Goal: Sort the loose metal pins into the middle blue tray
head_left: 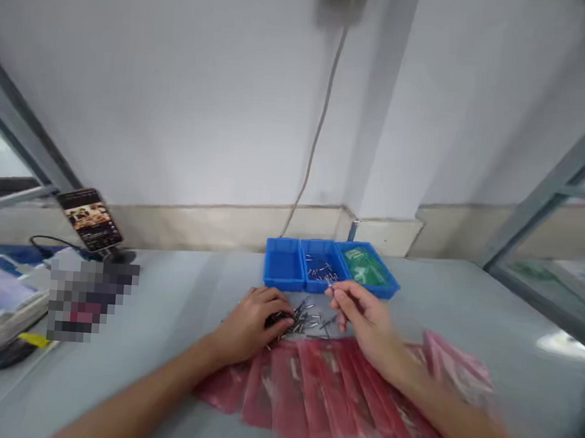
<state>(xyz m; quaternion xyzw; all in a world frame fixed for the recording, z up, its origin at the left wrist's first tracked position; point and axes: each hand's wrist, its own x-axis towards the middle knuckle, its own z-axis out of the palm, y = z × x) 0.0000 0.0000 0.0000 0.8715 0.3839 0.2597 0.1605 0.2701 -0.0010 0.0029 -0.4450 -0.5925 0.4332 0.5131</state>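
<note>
My left hand (255,323) rests on a loose pile of small metal pins (308,319), its fingers curled over the pile's left side; what lies under them is hidden. Just in front of the blue bins, my right hand (361,310) is raised with thumb and forefinger pinched on a small thin metal pin (330,283). Below both hands, a row of pink plastic bags (304,400) overlaps across the table, with small parts showing inside some. My right forearm passes over the bags at the right end.
Three joined blue bins stand behind the pile: the left bin (284,262) bare inside, the middle bin (321,254) with metal pins, the right with a green bag (365,267). A phone (90,219) on a stand and clutter are at left. A cable (325,108) hangs down the wall.
</note>
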